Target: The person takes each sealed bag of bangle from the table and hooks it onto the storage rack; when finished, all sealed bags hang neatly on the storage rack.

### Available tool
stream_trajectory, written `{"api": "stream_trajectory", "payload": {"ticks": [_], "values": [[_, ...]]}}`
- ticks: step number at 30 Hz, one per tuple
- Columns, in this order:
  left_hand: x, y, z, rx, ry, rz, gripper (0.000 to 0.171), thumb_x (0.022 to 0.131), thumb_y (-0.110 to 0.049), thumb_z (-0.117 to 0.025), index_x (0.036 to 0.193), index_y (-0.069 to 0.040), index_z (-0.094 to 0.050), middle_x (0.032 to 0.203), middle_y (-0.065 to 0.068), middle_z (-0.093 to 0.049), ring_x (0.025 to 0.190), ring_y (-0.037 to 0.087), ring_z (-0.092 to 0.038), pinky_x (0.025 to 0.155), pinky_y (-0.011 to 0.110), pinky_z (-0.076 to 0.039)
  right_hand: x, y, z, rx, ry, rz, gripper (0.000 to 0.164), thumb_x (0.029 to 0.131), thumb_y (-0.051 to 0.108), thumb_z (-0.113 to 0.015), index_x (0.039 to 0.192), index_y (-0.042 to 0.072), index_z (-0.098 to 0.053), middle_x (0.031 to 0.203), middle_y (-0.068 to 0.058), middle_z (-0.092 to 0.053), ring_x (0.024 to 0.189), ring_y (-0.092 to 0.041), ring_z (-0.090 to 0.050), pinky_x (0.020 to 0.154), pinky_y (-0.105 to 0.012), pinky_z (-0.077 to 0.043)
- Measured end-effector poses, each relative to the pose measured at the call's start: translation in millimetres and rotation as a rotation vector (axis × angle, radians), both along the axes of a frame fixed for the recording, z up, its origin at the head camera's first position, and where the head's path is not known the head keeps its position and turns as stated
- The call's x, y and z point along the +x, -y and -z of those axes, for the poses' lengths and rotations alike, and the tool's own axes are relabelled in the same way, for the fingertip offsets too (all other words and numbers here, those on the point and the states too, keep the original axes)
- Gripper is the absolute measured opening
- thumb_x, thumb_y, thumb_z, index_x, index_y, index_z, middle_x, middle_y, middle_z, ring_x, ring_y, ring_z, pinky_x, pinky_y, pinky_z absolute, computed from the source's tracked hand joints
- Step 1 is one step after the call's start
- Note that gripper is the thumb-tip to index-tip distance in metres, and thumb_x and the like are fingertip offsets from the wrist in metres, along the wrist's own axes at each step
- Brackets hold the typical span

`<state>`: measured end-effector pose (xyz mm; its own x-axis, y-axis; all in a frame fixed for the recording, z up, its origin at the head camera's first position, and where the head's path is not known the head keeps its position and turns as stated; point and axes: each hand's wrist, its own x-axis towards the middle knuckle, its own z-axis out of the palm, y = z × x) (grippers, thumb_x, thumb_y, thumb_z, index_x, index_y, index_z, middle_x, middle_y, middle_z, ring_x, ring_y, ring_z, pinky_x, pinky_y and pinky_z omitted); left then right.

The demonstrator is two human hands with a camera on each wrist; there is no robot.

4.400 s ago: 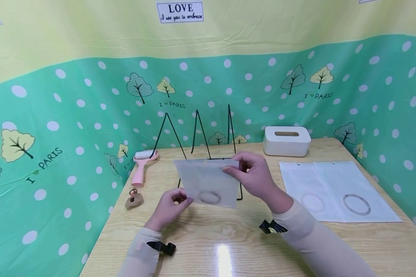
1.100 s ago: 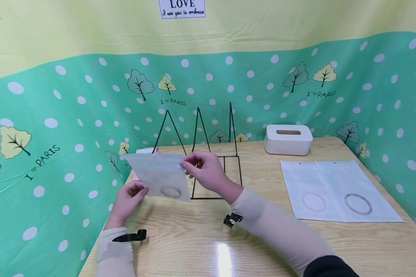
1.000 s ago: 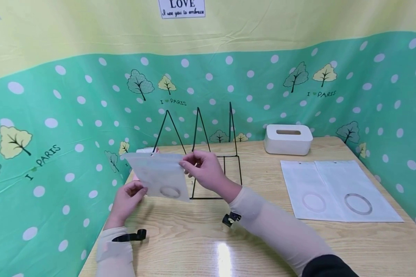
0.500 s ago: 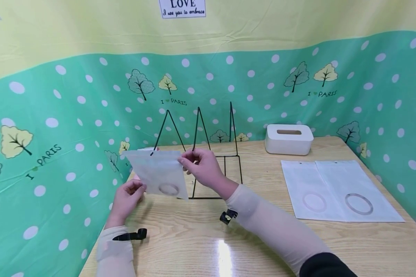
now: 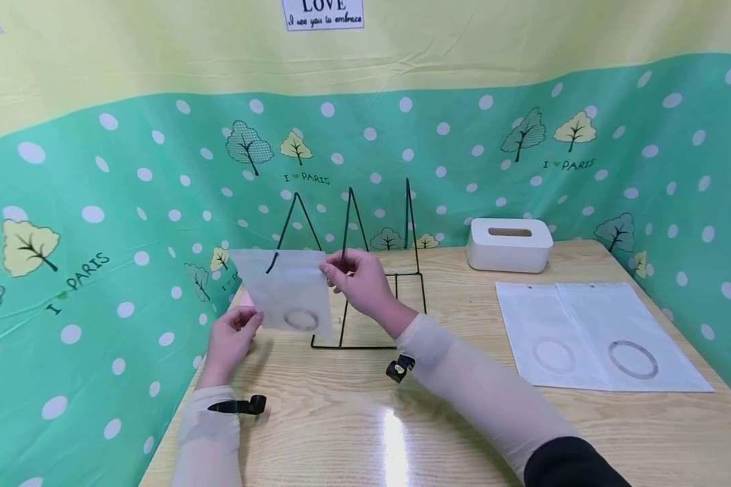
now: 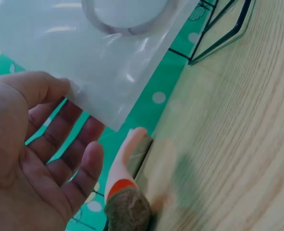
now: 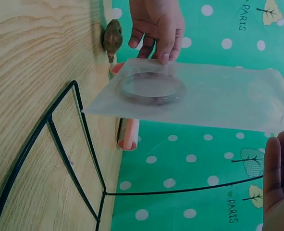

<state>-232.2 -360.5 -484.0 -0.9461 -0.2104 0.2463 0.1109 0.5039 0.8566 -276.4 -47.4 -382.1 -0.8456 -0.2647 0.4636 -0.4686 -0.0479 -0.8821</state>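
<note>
Fingertips (image 5: 331, 270) of the right hand (image 5: 359, 284) pinch the top right corner of a bag (image 5: 286, 291); the left hand (image 5: 231, 338) pinches its lower left corner, thumb on the near face, fingers fairly straight behind. Held upright in the air, the bag hangs before the left end of the rack (image 5: 365, 270), a ring (image 5: 301, 319) inside. Both forearms reach forward, the right crossing in front of the rack
</note>
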Motion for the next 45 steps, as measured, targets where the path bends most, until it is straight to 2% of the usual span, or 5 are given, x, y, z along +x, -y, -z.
{"api": "stream_trajectory", "payload": {"ticks": [7, 18, 31, 36, 45], "values": [[-12.0, -8.2, -6.3, -0.037, -0.001, -0.029, 0.027, 0.103, -0.03, -0.071, 0.109, -0.004, -0.074, 0.098, 0.011, -0.07, 0.081, 0.018, -0.059, 0.064, 0.024, -0.049, -10.5, 0.3, -3.0, 0.005, 0.018, 0.004, 0.01, 0.1, 0.017, -0.075, 0.1, 0.007, -0.076, 0.087, -0.007, -0.071, 0.076, -0.032, -0.071, 0.07, -0.049, -0.061], [-33.8, -18.7, -10.8, -0.05, 0.013, -0.059, 0.029, 0.103, -0.031, -0.069, 0.113, -0.005, -0.074, 0.107, 0.014, -0.072, 0.096, 0.023, -0.062, 0.074, 0.024, -0.05, -31.8, 1.0, -1.3, -0.016, 0.03, 0.046, 0.018, 0.099, 0.025, -0.076, 0.099, 0.007, -0.076, 0.088, -0.008, -0.07, 0.076, -0.025, -0.07, 0.067, -0.044, -0.062], [-53.0, -26.6, -18.7, -0.022, 0.013, -0.074, 0.026, 0.103, -0.027, -0.07, 0.115, -0.004, -0.074, 0.107, 0.016, -0.073, 0.086, 0.022, -0.064, 0.068, 0.023, -0.051, -45.3, 0.6, -10.4, 0.03, 0.022, 0.129, 0.016, 0.1, 0.024, -0.075, 0.097, 0.009, -0.075, 0.084, -0.007, -0.068, 0.073, -0.022, -0.067, 0.066, -0.039, -0.06], [-60.0, -27.7, -18.9, -0.002, 0.015, -0.088, 0.028, 0.103, -0.029, -0.07, 0.117, -0.005, -0.074, 0.109, 0.016, -0.072, 0.086, 0.021, -0.064, 0.069, 0.023, -0.052, -50.7, 1.2, -12.5, 0.026, 0.048, 0.141, 0.016, 0.1, 0.026, -0.075, 0.099, 0.01, -0.075, 0.087, -0.006, -0.068, 0.076, -0.021, -0.068, 0.065, -0.035, -0.059], [-70.1, -33.0, -16.4, 0.07, 0.0, -0.118, 0.027, 0.102, -0.026, -0.072, 0.118, -0.004, -0.074, 0.11, 0.016, -0.073, 0.09, 0.016, -0.065, 0.069, 0.02, -0.053, -58.5, 2.0, -16.9, -0.002, 0.098, 0.135, 0.016, 0.101, 0.025, -0.074, 0.1, 0.01, -0.075, 0.09, -0.008, -0.069, 0.076, -0.025, -0.07, 0.07, -0.041, -0.06]]}}
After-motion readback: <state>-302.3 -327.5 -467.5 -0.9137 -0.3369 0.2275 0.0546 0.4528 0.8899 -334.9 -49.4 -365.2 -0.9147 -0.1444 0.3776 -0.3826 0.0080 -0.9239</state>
